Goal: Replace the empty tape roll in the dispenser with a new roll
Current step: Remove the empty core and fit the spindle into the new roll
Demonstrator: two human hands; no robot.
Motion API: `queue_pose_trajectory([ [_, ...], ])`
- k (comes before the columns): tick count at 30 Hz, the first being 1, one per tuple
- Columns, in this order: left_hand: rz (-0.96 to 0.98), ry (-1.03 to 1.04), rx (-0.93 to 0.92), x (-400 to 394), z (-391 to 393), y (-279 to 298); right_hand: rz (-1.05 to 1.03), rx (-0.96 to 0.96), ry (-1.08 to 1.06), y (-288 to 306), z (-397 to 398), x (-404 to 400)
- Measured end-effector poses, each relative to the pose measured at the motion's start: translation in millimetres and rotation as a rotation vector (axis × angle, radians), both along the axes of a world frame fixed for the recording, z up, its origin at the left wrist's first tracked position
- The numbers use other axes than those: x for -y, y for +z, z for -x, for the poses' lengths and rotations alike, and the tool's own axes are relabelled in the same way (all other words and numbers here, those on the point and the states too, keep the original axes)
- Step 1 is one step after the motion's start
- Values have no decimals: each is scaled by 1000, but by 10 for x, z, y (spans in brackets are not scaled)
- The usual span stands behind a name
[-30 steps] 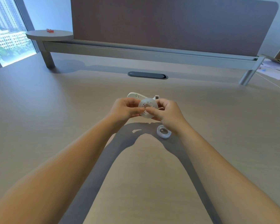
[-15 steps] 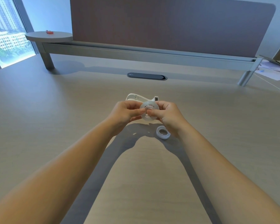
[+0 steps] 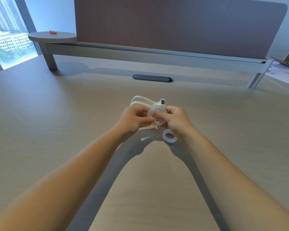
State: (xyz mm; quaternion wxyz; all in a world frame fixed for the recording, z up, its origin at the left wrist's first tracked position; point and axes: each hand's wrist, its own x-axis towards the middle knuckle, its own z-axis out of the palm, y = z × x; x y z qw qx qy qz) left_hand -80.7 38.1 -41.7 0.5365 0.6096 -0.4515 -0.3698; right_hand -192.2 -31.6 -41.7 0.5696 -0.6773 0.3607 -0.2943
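Both hands hold a clear tape roll [image 3: 157, 115] with a white hub a little above the desk. My left hand [image 3: 135, 120] pinches its left edge. The thumb of my right hand [image 3: 176, 120] presses on the hub at the roll's centre. Just behind the hands the white tape dispenser [image 3: 146, 101] lies on the desk, partly hidden by my fingers. A small white ring, the empty core [image 3: 169, 138], lies flat on the desk under my right wrist.
The wide wooden desk [image 3: 57, 130] stretches all around. A dark cable slot [image 3: 153, 78] is set in it farther back. A brown partition on a metal rail [image 3: 157, 55] closes the far side. Papers [image 3: 284, 73] lie far right.
The hands with the roll have shifted slightly; my right thumb now presses on the hub. Dispenser and empty core have not moved.
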Motion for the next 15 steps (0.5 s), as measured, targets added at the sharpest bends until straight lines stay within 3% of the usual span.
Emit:
queue_pose_trajectory([
  [6, 40, 19, -52, 8, 7, 20, 50, -17, 2, 56, 7, -9],
  [11, 62, 3, 68, -1, 16, 5, 105, 3, -52, 56, -10, -15],
  [15, 56, -6, -95, 2, 5, -7, 164, -41, 17, 56, 37, 7],
])
